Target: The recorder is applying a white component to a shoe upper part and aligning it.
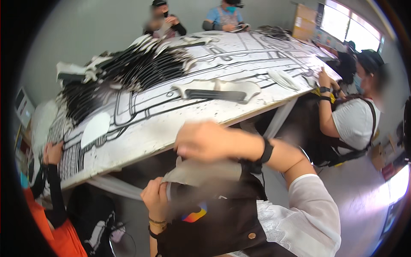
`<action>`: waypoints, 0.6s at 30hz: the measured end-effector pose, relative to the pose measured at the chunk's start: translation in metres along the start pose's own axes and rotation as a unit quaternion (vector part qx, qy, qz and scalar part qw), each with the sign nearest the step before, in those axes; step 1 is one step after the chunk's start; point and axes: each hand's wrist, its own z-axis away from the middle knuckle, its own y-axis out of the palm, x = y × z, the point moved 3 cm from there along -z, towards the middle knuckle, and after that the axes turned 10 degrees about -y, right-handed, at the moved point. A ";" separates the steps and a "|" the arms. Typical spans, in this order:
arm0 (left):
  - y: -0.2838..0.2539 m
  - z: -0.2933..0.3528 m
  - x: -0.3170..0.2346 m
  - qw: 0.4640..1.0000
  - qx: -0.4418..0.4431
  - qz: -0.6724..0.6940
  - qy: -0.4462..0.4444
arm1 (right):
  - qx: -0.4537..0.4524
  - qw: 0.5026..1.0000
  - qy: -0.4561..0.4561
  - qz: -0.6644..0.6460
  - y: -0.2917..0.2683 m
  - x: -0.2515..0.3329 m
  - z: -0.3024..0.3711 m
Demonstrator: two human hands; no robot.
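Note:
My left hand [155,198] pinches the left edge of a grey-beige fabric piece [199,172], which lies over the dark apron [218,227] on my lap. Its lower part is blurred, with a darker band running across it. Above the far side of this piece is my right hand [203,141], bent down at the wrist. Motion smears its fingers, so whether they grip anything cannot be made out. Just beyond, on the table [180,124], lies a pale, curved cut piece with a black panel [218,91].
A large heap of black-and-white cut pieces [141,64] covers the table's far left. Nearer stands a white rounded piece [96,128]. A person in orange [55,231] sits at my left, one in white [355,120] at my right; two people sit across the table.

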 end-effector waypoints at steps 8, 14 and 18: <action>0.021 -0.019 -0.021 0.997 -0.018 -0.054 0.057 | -0.117 0.983 -0.011 -0.141 0.094 0.019 0.056; 0.034 -0.011 -0.051 0.995 -0.012 -0.034 0.091 | -0.162 0.976 0.009 -0.145 0.085 0.014 0.064; 0.038 -0.008 -0.048 0.992 0.029 -0.026 0.120 | -0.123 0.955 0.059 -0.265 0.073 0.021 0.065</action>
